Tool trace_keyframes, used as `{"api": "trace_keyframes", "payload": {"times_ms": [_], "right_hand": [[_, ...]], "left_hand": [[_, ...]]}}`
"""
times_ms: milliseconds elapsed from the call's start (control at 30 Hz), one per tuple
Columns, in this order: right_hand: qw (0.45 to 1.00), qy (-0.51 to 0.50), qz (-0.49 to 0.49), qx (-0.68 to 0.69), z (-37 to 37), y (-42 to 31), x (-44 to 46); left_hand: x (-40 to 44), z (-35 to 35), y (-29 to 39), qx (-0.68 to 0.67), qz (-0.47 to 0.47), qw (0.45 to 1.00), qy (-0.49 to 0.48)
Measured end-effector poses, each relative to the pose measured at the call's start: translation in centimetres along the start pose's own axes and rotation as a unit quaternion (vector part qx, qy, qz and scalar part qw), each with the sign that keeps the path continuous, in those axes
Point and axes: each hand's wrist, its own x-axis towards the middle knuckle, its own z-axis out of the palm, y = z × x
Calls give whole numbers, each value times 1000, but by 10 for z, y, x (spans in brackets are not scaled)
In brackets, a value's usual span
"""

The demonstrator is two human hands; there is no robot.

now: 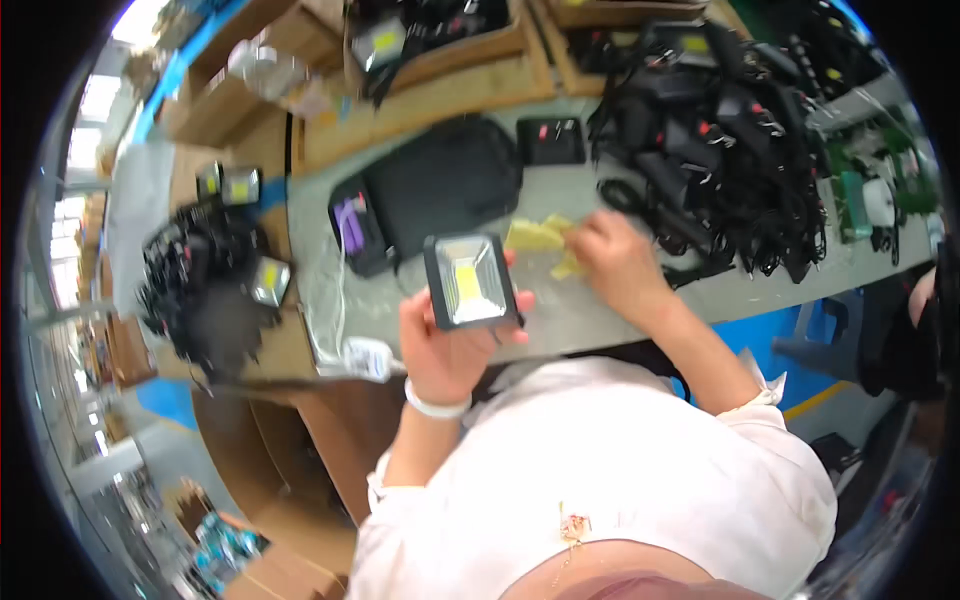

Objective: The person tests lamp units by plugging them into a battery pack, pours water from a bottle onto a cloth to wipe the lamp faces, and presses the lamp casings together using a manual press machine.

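While the left hand [445,350] clasps a black-framed LED floodlight [468,281] over the near part of the table [560,312], lens up, the right hand [618,265] is at a yellow cloth [536,236]; whether its blurred fingers pinch it, I cannot tell. Beyond the floodlight lies a flat black case [445,180], left of heaped black cables [710,140].

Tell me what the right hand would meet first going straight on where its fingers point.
The yellow cloth, right at the right hand's fingertips; blur hides whether they already touch. Beyond it, probably the black mat.
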Motion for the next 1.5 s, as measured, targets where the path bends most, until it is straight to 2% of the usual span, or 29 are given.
{"api": "trace_keyframes", "payload": {"times_ms": [67,133,200,233,300,400,433,533,567,667,700,800,833,900,933,967,1000,1067,1100,1200,1233,1267,1300,1333,1367,1400,1433,1467,1500], "right_hand": [[989,10,62,133,-8,-6,9],[961,34,111,250,-16,-24,15],[923,78,135,353,-21,-41,24],[932,58,102,342,-24,-49,27],[958,88,-42,271,-19,-62,31],[953,80,-207,207,-3,-89,29],[956,66,-212,190,-3,-86,33],[978,62,-142,138,11,-49,52],[979,74,-145,125,11,-51,47],[957,45,-208,197,-6,-86,18],[965,7,-199,173,-10,-76,20],[993,79,-84,-15,-6,-21,41],[995,77,-48,-45,-10,-13,40],[985,1,86,150,-23,-33,27],[957,-40,154,244,-31,-46,20],[920,-164,180,306,-34,-48,17],[875,-171,209,401,-30,-46,16],[751,-183,260,579,-14,-46,9],[741,-161,268,595,-13,-49,8],[739,-195,261,589,-22,-40,9],[846,-168,210,460,-24,-37,12],[922,-97,132,351,-26,-31,18],[971,-24,50,233,-26,-21,29],[992,50,-34,109,-26,-13,42],[993,84,-78,42,-31,-7,61],[985,120,-119,-25,-34,-1,80],[974,147,-139,-104,-28,9,98],[982,64,-112,-135,-27,15,110],[982,-20,-88,-168,-26,22,122]], "left_hand": [[-1,-13,-6,-32,8,998,-44],[-5,-15,-9,-60,-10,997,-44],[-3,-24,-12,24,-27,999,4],[-3,-28,-16,5,-20,1000,4],[2,-34,-27,-31,-8,999,-5],[1,-18,-48,-25,40,989,141],[-1,-16,-46,-48,29,989,137],[-2,-19,-41,27,-56,997,50],[0,-29,-43,-10,-61,997,38],[-2,-31,-58,-25,2,992,124],[-2,-17,-55,-93,0,979,179],[-2,-18,-45,-15,-86,994,60],[-3,-15,-45,-36,-92,993,69],[2,-6,-42,-28,-79,993,82],[1,-4,-42,-26,-73,993,92],[2,-9,-45,-29,-80,993,86],[5,-9,-44,-25,-82,993,82],[3,-6,-46,-17,-87,993,83],[4,0,-46,9,-81,989,122],[-14,-9,-4,81,-75,993,31],[-24,-5,25,190,40,980,33],[-34,0,54,300,151,940,60],[-45,3,94,436,275,850,107],[-46,16,129,560,392,692,233],[-43,39,163,641,411,584,280],[-42,32,209,693,445,487,291],[-44,39,255,828,449,177,284],[-45,37,295,862,417,-33,288],[-46,23,342,866,369,-81,327]]}}
